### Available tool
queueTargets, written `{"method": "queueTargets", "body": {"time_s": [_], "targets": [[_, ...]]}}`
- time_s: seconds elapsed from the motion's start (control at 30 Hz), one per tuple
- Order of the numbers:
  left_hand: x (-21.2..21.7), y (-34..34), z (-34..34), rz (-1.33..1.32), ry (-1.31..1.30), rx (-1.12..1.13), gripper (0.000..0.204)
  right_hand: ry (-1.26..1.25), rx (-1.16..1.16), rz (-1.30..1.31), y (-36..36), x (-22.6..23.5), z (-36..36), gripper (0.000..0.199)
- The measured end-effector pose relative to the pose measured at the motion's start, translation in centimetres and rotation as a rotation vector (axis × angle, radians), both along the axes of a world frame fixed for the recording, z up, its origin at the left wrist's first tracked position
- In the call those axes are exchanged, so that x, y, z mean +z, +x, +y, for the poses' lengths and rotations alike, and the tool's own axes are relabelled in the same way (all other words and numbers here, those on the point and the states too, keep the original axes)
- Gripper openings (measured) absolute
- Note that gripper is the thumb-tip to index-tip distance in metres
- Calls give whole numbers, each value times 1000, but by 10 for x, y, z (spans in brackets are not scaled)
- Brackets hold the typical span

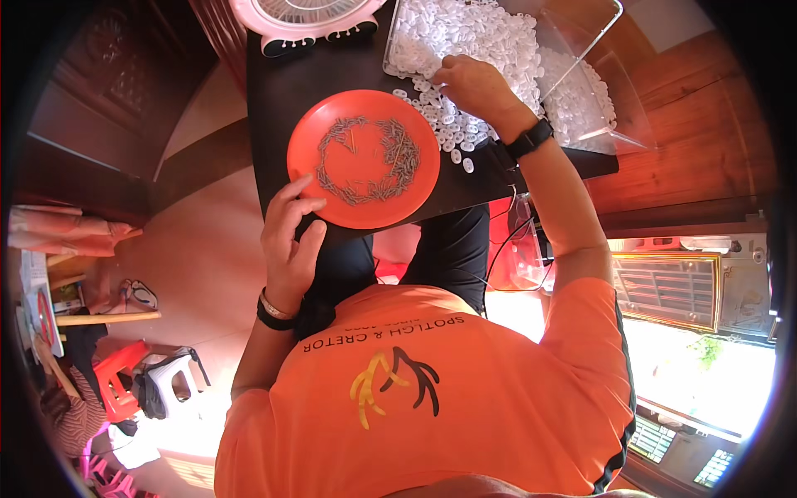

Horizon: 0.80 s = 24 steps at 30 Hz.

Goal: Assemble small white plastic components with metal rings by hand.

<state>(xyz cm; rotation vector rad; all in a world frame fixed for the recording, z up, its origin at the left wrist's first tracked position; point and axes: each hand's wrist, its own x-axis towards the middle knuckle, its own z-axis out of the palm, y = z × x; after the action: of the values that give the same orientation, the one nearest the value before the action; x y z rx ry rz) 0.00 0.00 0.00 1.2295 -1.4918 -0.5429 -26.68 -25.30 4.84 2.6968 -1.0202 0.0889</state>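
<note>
A round red plate (pixel 303 158) lies on the dark table, holding many small grey metal pins (pixel 403 162), mostly spread in a ring. My left hand (pixel 290 236) is at the plate's near left rim, its fingers apart and the fingertips touching the edge. At the upper right, small white oval plastic pieces (pixel 498 41) with slots form a big heap. My right hand (pixel 481 90) reaches into the near left side of that heap. Its fingers are bent together at the pieces; what lies between the fingertips is too small to make out.
A clear plastic bin (pixel 594 50) lies at the heap's right, with more white pieces in it. A pink fan (pixel 303 21) stands at the table's (pixel 278 100) far left. Cables (pixel 519 228) hang beneath the right edge. Red and white stools (pixel 174 386) stand on the floor at left.
</note>
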Motion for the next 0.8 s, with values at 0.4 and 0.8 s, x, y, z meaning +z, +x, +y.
{"method": "queueTargets", "body": {"time_s": [0.4, 0.8], "targets": [[-2, 1, 1, 27, -33, -1, 18, 173, -114, -468, -18, 6, 7, 18], [-9, 1, 3, 82, -111, 83, 17, 774, -144, -769, -9, 10, 27, 16]]}}
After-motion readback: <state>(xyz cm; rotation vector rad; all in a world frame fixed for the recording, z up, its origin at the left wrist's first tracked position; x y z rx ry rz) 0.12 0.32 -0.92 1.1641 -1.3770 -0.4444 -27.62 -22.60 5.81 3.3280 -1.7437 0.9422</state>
